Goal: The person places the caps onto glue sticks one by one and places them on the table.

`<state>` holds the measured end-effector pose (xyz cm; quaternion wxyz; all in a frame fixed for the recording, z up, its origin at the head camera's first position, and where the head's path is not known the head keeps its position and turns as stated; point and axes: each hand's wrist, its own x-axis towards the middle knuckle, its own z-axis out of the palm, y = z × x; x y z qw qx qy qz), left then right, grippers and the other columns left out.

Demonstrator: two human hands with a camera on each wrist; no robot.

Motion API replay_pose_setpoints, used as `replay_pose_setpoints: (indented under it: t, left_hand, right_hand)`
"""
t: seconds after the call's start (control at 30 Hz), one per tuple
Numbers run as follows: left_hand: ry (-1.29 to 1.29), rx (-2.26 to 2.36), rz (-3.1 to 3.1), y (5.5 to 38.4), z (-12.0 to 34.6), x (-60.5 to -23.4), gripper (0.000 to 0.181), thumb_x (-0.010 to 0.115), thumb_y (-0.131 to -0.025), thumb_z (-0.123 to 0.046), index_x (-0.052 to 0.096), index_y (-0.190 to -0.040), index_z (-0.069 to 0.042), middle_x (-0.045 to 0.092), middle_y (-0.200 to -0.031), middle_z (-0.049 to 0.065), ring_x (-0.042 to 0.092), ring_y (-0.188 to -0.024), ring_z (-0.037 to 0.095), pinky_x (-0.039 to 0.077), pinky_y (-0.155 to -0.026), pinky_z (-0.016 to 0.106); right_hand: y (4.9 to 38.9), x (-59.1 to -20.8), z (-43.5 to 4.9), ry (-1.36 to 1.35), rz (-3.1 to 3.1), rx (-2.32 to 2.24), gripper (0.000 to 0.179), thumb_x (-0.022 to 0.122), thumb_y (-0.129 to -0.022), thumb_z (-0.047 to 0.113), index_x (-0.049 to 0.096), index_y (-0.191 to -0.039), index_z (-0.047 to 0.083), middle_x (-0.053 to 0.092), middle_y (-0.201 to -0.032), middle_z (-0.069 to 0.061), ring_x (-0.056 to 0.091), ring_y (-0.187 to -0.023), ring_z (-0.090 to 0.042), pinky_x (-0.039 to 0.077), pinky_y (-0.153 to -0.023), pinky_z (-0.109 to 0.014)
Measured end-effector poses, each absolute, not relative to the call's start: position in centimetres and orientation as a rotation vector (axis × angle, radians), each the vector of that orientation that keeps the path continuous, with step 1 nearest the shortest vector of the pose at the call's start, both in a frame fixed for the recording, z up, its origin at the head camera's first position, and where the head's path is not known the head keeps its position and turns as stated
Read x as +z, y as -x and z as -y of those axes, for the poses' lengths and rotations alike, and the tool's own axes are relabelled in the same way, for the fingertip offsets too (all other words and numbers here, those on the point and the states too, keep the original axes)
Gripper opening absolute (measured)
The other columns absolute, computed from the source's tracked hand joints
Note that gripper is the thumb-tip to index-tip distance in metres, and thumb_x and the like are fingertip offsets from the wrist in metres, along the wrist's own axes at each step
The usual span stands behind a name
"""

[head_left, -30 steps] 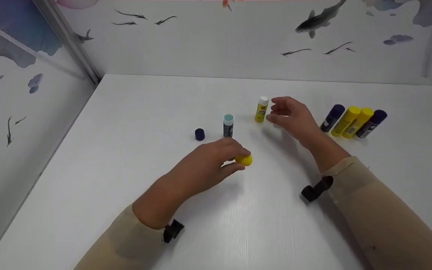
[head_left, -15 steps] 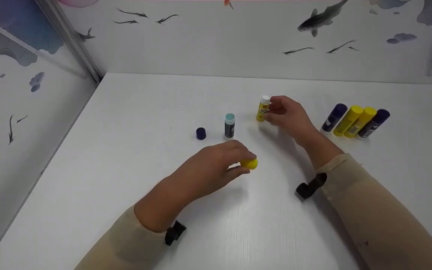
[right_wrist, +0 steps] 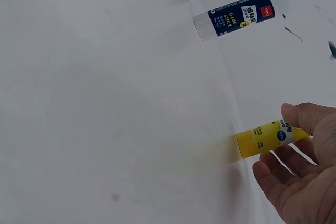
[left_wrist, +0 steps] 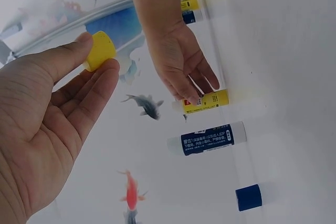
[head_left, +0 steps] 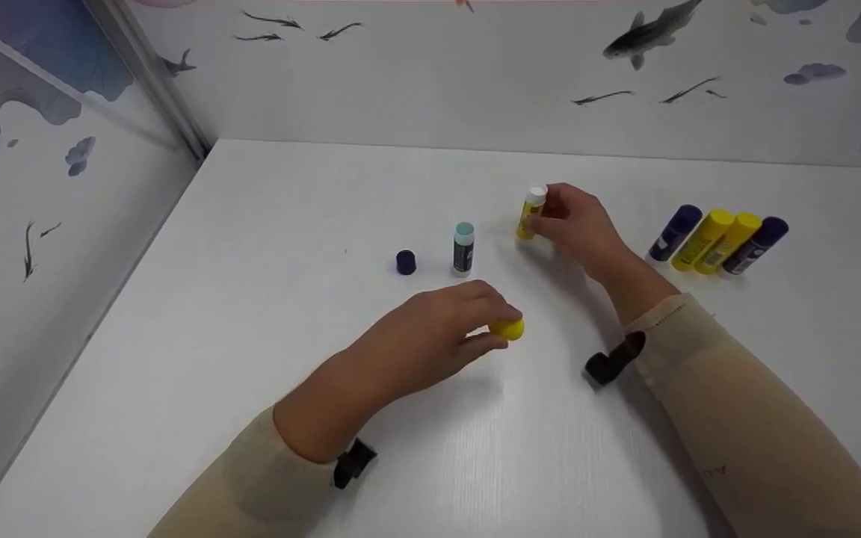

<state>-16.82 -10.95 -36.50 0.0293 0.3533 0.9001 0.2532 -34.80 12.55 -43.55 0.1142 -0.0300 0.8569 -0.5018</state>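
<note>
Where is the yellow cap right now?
In the head view, the yellow cap is pinched in the left hand, a little right of the picture's middle, below and to the right of the uncapped navy glue stick.

A cap (head_left: 510, 329) is showing bright yellow here, a yellow glue stick (right_wrist: 266, 139) is matching, a navy-labelled glue stick (right_wrist: 241, 14) is contrasting, and a grey fish (head_left: 647, 35) is patterning the white wall (head_left: 438, 90).

beige sleeves (head_left: 759, 403) (the right faintly marked); black wrist pieces (head_left: 614, 360)

cap (head_left: 510, 329) in left hand (head_left: 430, 340), gluestick (head_left: 530, 211) in right (head_left: 578, 226)
</note>
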Motion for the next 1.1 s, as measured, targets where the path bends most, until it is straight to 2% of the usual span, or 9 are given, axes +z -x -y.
replay_pose_setpoints:
  t: [0.37,0.87,1.1]
  left_hand:
    - [-1.087,0.773,-2.758,16.7,10.8,-36.3,0.028,0.07,-0.101,-0.02,0.07,-0.128,-0.016,0.069,-0.124,-0.004,0.066,-0.114,0.011,0.055,-0.099,0.022]
    - [-1.076,0.776,-2.745,16.5,10.5,-36.2,0.03,0.071,-0.1,-0.02,0.07,-0.129,-0.016,0.069,-0.125,-0.004,0.066,-0.115,0.01,0.055,-0.101,0.021]
    - [-1.161,0.804,-2.767,16.4,10.6,-36.6,0.025,0.071,-0.1,-0.019,0.071,-0.125,-0.016,0.069,-0.121,-0.005,0.067,-0.111,0.009,0.056,-0.096,0.021]
  right_hand:
    - [34.9,-43.8,-12.7,0.105,-2.509,-1.422,0.041,0.067,-0.102,0.024,0.056,-0.141,0.015,0.058,-0.144,-0.007,0.055,-0.13,-0.024,0.05,-0.114,-0.04]
    - [34.5,-43.7,-13.7,0.105,-2.511,-1.426,0.037,0.069,-0.102,0.026,0.061,-0.136,0.016,0.062,-0.136,-0.005,0.055,-0.118,-0.023,0.053,-0.105,-0.036]
    - [33.8,-43.4,-14.3,0.142,-2.509,-1.444,0.035,0.069,-0.101,0.023,0.061,-0.135,0.015,0.062,-0.136,-0.006,0.058,-0.121,-0.023,0.053,-0.107,-0.037]
